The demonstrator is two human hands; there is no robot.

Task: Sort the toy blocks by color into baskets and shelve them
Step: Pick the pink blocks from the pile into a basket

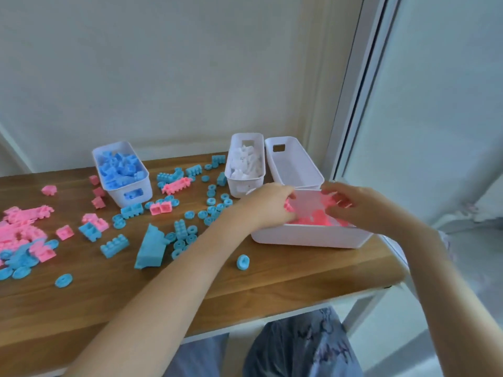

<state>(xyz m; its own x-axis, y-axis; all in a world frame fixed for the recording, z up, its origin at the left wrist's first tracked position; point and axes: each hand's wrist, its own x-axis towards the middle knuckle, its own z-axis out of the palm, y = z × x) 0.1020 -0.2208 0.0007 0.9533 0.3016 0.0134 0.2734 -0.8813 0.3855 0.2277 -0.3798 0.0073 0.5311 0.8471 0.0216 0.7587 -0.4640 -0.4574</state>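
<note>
White basket (pixel 307 236) holds pink blocks (pixel 313 220); left hand (pixel 268 204) grip pinches pink block (pixel 288 207); right hand (pixel 345 202) grip unclear.

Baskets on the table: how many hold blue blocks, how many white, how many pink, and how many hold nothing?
Basket with blue blocks: 1
Basket with white blocks: 1
Basket with pink blocks: 1
Empty basket: 1
Total: 4 baskets
</note>
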